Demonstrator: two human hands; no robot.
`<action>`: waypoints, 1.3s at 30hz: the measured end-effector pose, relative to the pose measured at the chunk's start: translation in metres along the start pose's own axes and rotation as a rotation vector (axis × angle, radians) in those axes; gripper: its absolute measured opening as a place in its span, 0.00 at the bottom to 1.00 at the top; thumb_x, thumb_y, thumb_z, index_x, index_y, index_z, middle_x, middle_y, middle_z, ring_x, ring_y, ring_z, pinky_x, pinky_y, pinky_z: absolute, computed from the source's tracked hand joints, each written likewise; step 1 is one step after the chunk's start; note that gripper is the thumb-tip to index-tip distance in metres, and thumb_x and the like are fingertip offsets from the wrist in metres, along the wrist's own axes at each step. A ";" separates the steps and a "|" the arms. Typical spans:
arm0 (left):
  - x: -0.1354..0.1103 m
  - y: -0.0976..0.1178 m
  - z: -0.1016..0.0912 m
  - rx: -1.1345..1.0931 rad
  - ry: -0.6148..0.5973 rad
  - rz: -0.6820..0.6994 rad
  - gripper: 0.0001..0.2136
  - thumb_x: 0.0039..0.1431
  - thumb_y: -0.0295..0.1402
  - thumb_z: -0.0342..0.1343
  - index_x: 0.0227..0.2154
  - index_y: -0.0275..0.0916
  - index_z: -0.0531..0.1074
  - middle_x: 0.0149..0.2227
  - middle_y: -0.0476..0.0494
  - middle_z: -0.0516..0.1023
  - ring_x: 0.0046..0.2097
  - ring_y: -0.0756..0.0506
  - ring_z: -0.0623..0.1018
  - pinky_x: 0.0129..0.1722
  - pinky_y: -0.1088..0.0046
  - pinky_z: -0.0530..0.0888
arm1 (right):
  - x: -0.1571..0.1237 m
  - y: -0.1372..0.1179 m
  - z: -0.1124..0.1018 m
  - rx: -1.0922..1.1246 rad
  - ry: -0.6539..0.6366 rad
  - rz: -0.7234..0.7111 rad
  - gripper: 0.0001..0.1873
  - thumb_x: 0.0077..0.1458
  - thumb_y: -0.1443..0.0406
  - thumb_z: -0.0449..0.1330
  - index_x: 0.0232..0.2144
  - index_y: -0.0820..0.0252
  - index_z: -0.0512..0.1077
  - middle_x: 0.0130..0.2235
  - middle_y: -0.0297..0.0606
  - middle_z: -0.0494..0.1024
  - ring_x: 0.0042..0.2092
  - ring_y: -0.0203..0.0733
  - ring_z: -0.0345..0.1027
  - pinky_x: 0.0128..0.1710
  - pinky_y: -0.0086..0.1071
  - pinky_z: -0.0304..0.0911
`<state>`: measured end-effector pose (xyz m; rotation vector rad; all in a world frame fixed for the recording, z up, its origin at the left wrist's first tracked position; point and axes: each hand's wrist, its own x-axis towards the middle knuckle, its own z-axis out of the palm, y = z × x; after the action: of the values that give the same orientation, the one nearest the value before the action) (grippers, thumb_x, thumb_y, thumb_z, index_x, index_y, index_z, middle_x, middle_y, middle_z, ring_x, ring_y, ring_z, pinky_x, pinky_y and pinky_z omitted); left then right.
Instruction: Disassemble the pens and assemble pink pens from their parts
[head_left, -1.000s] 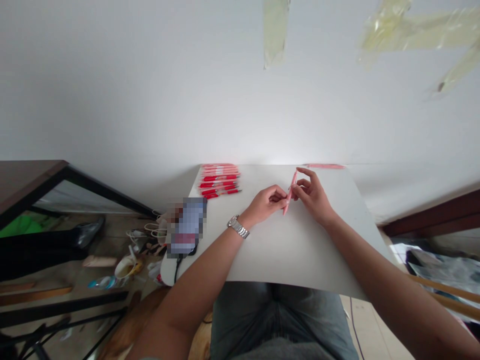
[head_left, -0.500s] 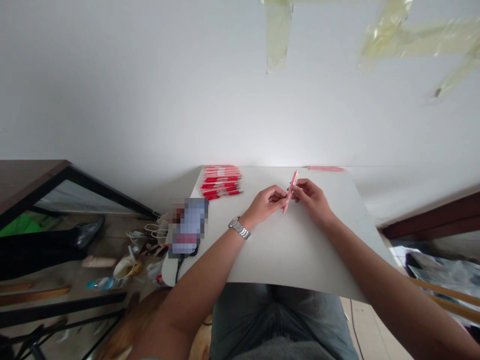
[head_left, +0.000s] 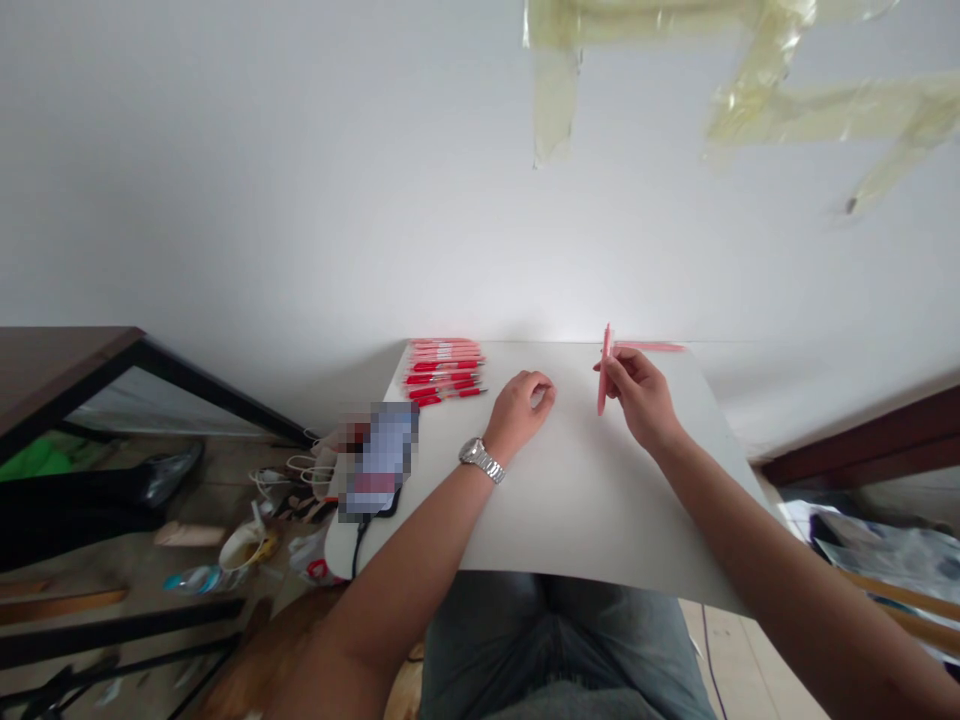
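Between the thumb and fingers of my right hand (head_left: 642, 398) is a pink pen (head_left: 604, 378), held nearly upright above the white table (head_left: 570, 515). My left hand (head_left: 521, 412), with a metal watch (head_left: 481, 459) on its wrist, is over the middle of the table. Its fingers curl in to meet the thumb, and nothing shows in them. Left of it lies a row of pens (head_left: 444, 379), pink at the back and red in front. Behind my right hand, another pink pen (head_left: 664, 347) lies along the table's back edge.
A phone (head_left: 381, 455), its screen blurred out, sits at the table's left edge with a black cable (head_left: 358, 545) running off. The wall (head_left: 300, 180) rises directly behind the table. A dark desk (head_left: 71, 360) stands at the left, above a cluttered floor.
My left hand has let go of the pink pen and is now apart from it. My right hand has carried the pen a little to the right and turned it more upright.
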<state>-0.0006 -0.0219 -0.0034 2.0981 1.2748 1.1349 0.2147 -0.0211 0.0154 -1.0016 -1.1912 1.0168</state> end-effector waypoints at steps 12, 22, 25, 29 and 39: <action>0.002 -0.004 0.004 0.018 0.009 -0.033 0.05 0.67 0.31 0.56 0.36 0.39 0.75 0.39 0.43 0.78 0.41 0.45 0.77 0.47 0.66 0.75 | 0.038 -0.016 -0.065 -0.848 -0.149 -0.261 0.15 0.64 0.51 0.61 0.44 0.54 0.77 0.43 0.42 0.83 0.41 0.48 0.76 0.41 0.41 0.70; 0.004 -0.004 0.005 0.017 0.014 -0.054 0.05 0.67 0.32 0.56 0.36 0.39 0.76 0.39 0.43 0.78 0.41 0.46 0.77 0.47 0.67 0.75 | 0.066 0.008 -0.121 -1.432 -0.215 -0.325 0.12 0.64 0.60 0.57 0.42 0.54 0.79 0.43 0.43 0.82 0.42 0.51 0.73 0.42 0.41 0.64; 0.003 -0.004 0.004 0.018 0.012 -0.052 0.05 0.67 0.33 0.56 0.35 0.39 0.76 0.39 0.43 0.78 0.41 0.46 0.77 0.47 0.66 0.75 | 0.073 0.013 -0.124 -1.448 -0.230 -0.321 0.13 0.63 0.61 0.57 0.44 0.54 0.80 0.44 0.43 0.82 0.43 0.51 0.73 0.43 0.42 0.64; 0.003 -0.003 0.004 0.019 0.017 -0.058 0.06 0.67 0.33 0.56 0.35 0.39 0.76 0.39 0.43 0.78 0.41 0.45 0.77 0.47 0.66 0.75 | 0.081 0.015 -0.125 -1.440 -0.246 -0.317 0.13 0.63 0.62 0.57 0.45 0.54 0.80 0.44 0.43 0.82 0.44 0.52 0.72 0.44 0.42 0.65; 0.003 -0.003 0.003 0.002 0.008 -0.059 0.06 0.67 0.33 0.56 0.36 0.39 0.76 0.39 0.43 0.78 0.41 0.45 0.78 0.47 0.66 0.75 | 0.087 0.017 -0.125 -1.465 -0.249 -0.305 0.13 0.61 0.62 0.60 0.46 0.53 0.80 0.47 0.44 0.79 0.45 0.51 0.72 0.46 0.43 0.66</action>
<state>0.0009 -0.0171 -0.0061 2.0455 1.3323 1.1180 0.3452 0.0590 0.0075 -1.6956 -2.2725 -0.1632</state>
